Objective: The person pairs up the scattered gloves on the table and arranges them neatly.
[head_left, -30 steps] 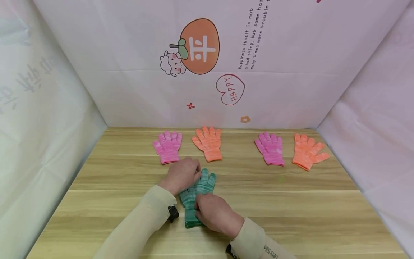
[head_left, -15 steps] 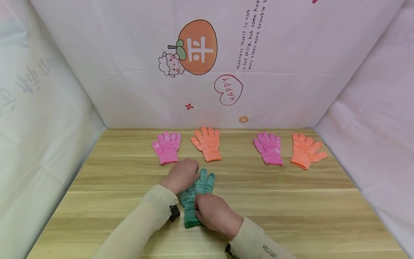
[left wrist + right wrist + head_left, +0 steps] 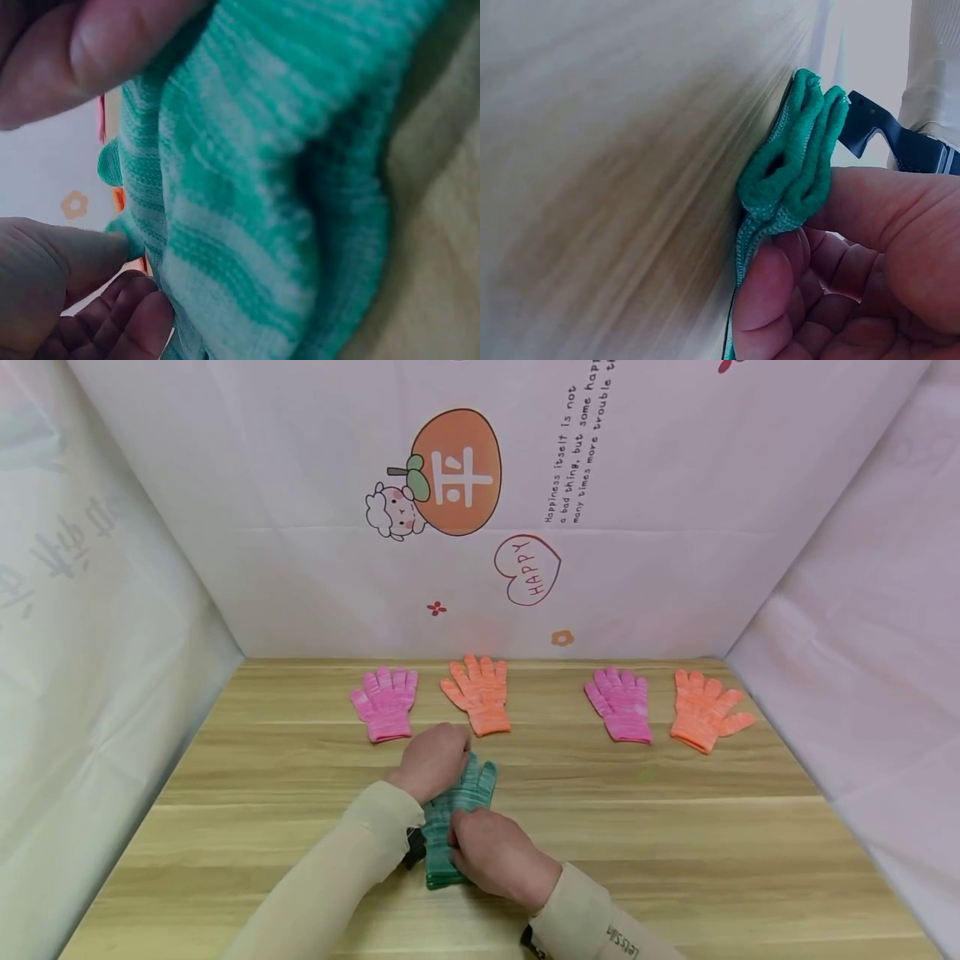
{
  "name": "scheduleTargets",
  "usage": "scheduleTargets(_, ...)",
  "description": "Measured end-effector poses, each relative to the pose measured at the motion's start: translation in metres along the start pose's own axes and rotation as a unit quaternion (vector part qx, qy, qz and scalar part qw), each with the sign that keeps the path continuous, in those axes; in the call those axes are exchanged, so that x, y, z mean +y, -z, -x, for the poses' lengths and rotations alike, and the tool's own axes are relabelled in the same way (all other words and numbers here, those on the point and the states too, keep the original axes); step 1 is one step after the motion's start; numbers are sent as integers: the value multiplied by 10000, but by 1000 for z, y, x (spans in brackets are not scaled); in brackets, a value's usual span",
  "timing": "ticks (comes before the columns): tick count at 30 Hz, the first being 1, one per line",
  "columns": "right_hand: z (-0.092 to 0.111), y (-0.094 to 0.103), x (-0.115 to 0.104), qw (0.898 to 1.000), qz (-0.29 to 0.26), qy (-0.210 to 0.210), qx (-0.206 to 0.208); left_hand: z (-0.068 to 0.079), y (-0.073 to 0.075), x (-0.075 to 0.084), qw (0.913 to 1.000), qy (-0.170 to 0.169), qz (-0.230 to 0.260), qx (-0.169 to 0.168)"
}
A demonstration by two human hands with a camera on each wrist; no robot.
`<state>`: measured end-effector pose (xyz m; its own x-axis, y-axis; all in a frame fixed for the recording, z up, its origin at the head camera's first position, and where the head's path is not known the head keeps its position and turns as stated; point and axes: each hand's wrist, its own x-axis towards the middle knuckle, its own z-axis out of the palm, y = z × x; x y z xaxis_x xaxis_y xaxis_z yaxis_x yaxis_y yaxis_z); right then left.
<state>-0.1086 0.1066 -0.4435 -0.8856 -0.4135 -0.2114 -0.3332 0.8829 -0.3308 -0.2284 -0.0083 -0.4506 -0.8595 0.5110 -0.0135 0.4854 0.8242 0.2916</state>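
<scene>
A pair of green striped knit gloves [image 3: 468,793] lies stacked on the wooden table, fingers pointing away. My left hand [image 3: 431,764] bends over the finger end, hiding part of it in the head view. From the left wrist, thumb and curled fingers pinch near a green glove fingertip [image 3: 135,238]. My right hand [image 3: 498,852] pinches the cuff side of the gloves. Two layered cuffs [image 3: 802,150] show in the right wrist view, between thumb and bent fingers, close over the tabletop.
Along the back edge lie a pink glove [image 3: 384,706] and an orange glove [image 3: 482,693] at left, then another pink glove [image 3: 621,706] and orange glove [image 3: 705,710] at right. White printed cloth [image 3: 637,568] walls the table at the back and sides.
My left hand has shifted a little to the right over the green gloves' fingers, its forearm following. My right hand stays at the cuffs.
</scene>
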Motion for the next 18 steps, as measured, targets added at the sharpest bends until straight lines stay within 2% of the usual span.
scheduleTargets(9, 0, 0, -1, 10000, 8, -54, -8, -3, -1, 1, 9996, 209, -129, -112)
scheduleTargets(18, 1, -2, 0, 9999, 1, -161, -7, -3, -8, 0, 9991, 174, -360, 137)
